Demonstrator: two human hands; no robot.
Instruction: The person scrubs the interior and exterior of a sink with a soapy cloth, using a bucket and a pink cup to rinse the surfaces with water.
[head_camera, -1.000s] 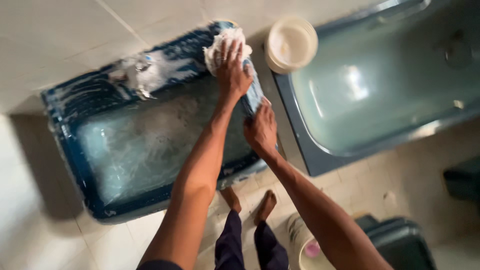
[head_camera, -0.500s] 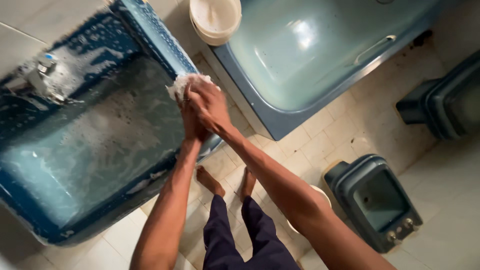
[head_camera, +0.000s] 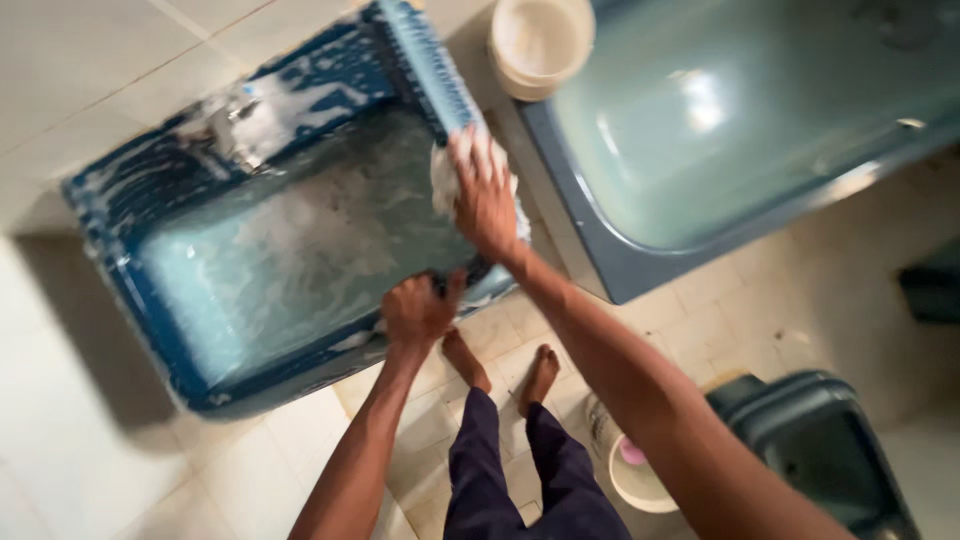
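- soapy blue washbasin (head_camera: 270, 270) fills the space under both hands, its rim streaked with white foam, which reads as a surface being scrubbed.
- right hand (head_camera: 485, 195) lies palm-down on a white cloth (head_camera: 440, 180), fingers spread flat and pointing away from the body; it presses the cloth rather than closing round it, so the hand is mostly open, with the cloth pinned between palm and the basin's right-hand rim.
- the cloth sits on that rim's edge, partly hidden under the palm, where flat pressure would wipe the ledge best.
- left hand (head_camera: 418, 312) is curled over the basin's near edge, fingers hooked on the lip, apparently bracing the body; it holds nothing but the rim itself.
- right arm reaches forward and across, nearly straight; left arm is shorter in reach, bent, coming up from below.
- tap (head_camera: 235, 135), foamy and blurred, stands on the far rim, well beyond the left hand.
- cream bowl (head_camera: 540, 45) rests on the ledge just beyond the right hand's fingertips.
- pale blue bathtub (head_camera: 720, 130) lies to the right of the right hand, apart from it.
- bare feet (head_camera: 505, 375) stand on the tiled floor (head_camera: 700, 310) just below the left hand.
- small white bucket (head_camera: 635, 480) with something pink inside sits beneath the right forearm, beside a dark blue fixture (head_camera: 820, 440) whose kind i cannot tell.
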